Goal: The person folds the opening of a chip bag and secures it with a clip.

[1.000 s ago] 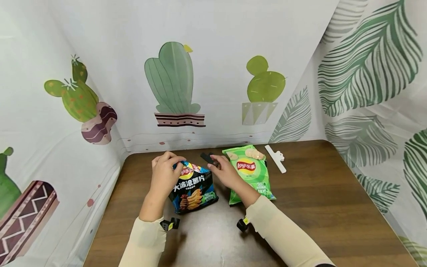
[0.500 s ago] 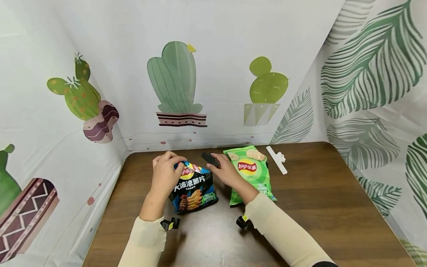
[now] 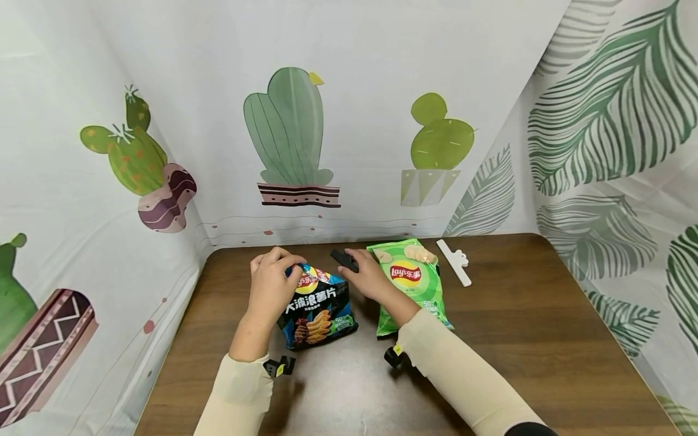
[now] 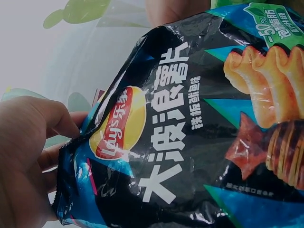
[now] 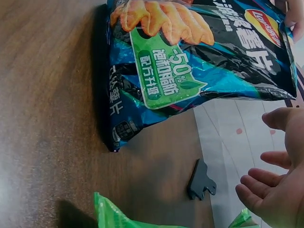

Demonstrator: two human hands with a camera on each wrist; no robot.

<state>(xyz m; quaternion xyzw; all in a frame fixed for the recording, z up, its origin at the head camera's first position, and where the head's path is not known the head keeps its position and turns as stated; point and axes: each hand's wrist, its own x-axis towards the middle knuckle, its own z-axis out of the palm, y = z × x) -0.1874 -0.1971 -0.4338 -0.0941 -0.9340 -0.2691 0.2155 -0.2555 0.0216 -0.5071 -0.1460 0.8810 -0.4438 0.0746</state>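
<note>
My left hand (image 3: pixel 272 286) pinches the top left corner of a black and blue Lay's potato chip bag (image 3: pixel 315 315). Its thumb (image 4: pixel 57 116) lies on the near side of the crimped top, other fingers behind. The bag stands tilted up from the table, front facing me. Just right of it, my right hand (image 3: pixel 376 283) reaches over with fingers loosely spread and nothing held. A black bag clip (image 3: pixel 343 260) lies on the table by its fingertips; the right wrist view has that clip (image 5: pixel 201 181) apart from the relaxed fingers (image 5: pixel 259 183).
A green Lay's bag (image 3: pixel 410 297) lies flat under and beside the right forearm. Right of it rests a white bag clip (image 3: pixel 454 263). The brown wooden table (image 3: pixel 518 327) ends at the back against a white curtain (image 3: pixel 365 151) printed with cacti and leaves.
The head view has shifted slightly. My right hand has come a little further left over the black clip. The left hand keeps its pinch on the black chip bag.
</note>
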